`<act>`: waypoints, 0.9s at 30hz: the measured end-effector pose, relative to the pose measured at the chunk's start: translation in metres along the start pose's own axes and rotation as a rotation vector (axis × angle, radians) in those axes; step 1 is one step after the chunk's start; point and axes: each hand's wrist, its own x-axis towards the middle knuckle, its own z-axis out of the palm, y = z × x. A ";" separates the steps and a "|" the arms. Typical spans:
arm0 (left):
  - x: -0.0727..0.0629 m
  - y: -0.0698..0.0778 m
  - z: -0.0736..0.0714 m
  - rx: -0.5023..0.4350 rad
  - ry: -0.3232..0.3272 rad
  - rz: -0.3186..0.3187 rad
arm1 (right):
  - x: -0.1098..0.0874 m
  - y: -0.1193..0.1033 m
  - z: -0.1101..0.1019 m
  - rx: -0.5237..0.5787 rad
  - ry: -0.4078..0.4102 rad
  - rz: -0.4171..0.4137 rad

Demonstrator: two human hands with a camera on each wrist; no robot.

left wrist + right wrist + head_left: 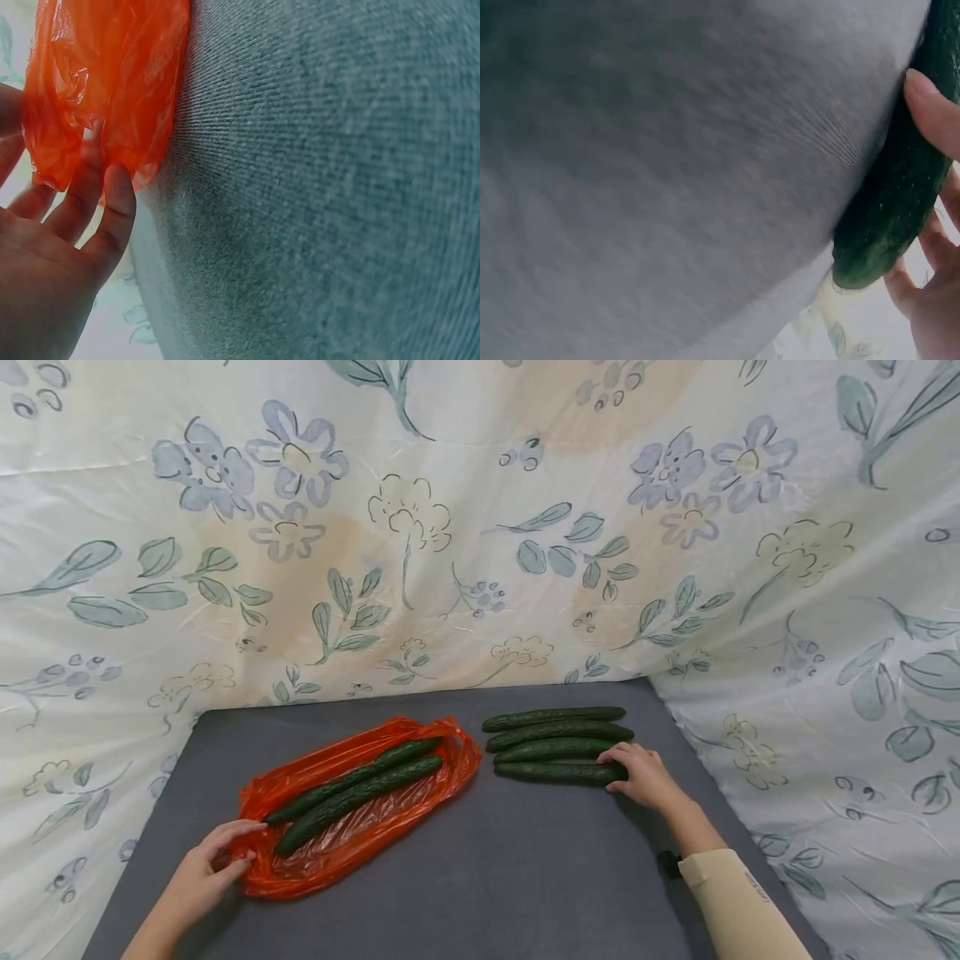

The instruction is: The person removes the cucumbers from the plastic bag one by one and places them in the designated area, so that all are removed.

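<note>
Two dark green cucumbers point(358, 806) lie side by side on a spread-out orange-red plastic bag point(341, 881), its rim around them. At the bag's near left end my left hand point(206, 868) holds the thin plastic between thumb and fingers; the left wrist view shows the fingertips against the bag point(127, 82). On the right, several more cucumbers point(555, 727) rest in a row. My right hand point(645, 775) grips the right end of the nearest cucumber point(551, 772). In the right wrist view the thumb presses one side of that cucumber point(889, 202), with fingers on the other side.
Everything lies on a dark grey cloth-covered table point(480, 868). A floral curtain point(465, 543) hangs behind the back edge and along the right side. Bare tabletop separates the bag from the cucumber row.
</note>
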 end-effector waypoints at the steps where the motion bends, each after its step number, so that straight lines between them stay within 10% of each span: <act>1: 0.000 0.000 0.000 0.001 -0.006 -0.007 | 0.000 -0.002 0.000 -0.013 -0.014 0.010; 27: -0.001 -0.001 -0.001 -0.007 -0.015 -0.005 | 0.001 -0.004 -0.004 -0.035 -0.077 0.057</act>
